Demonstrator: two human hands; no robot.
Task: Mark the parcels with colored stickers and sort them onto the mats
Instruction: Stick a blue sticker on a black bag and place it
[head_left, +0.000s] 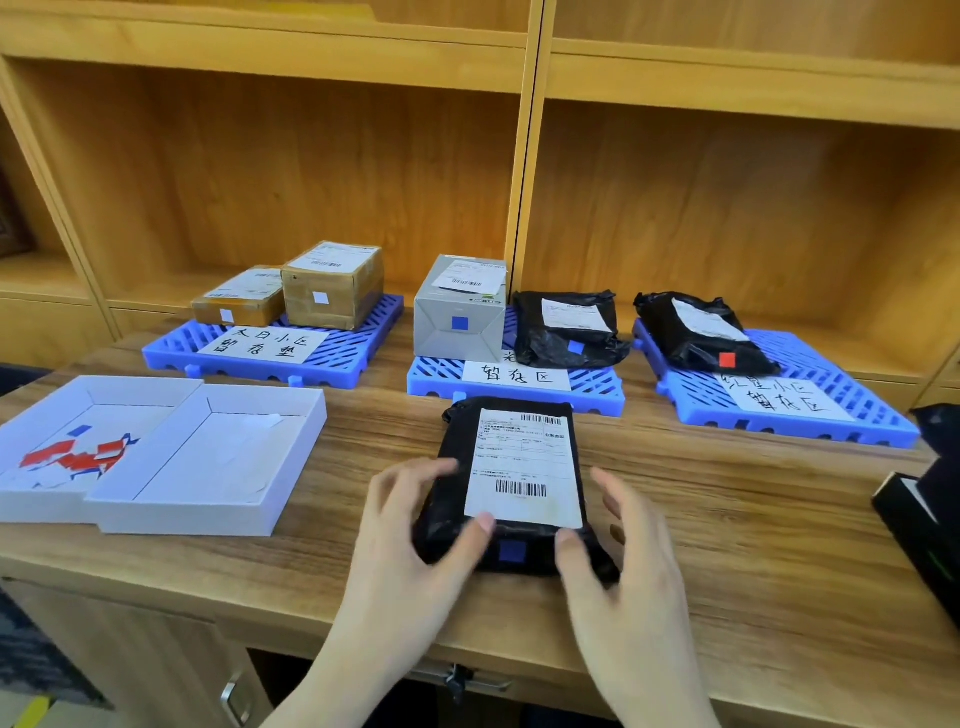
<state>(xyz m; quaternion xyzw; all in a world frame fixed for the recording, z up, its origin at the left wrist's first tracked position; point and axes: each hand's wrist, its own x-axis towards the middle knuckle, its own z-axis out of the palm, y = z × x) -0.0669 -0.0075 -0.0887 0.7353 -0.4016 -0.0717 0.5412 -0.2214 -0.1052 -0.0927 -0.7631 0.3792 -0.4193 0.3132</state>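
A black plastic-wrapped parcel (511, 483) with a white shipping label lies on the wooden table in front of the middle blue mat (597, 387). A blue sticker (511, 552) sits on its near side. My left hand (415, 535) grips the parcel's left edge, thumb on the near side. My right hand (618, 551) holds its right edge, thumb pressed beside the sticker. The left mat (171, 353) carries two brown boxes with white stickers. On the middle mat stand a grey box (460, 309) and a black bag (566, 327), both with blue stickers. The right mat (883, 421) holds a black bag with a red sticker (727, 359).
Two white shallow box trays (208, 467) lie at the left; the far-left one holds several red, blue and white stickers (78, 457). More dark parcels (924, 525) sit at the table's right edge. Wooden shelves rise behind the mats.
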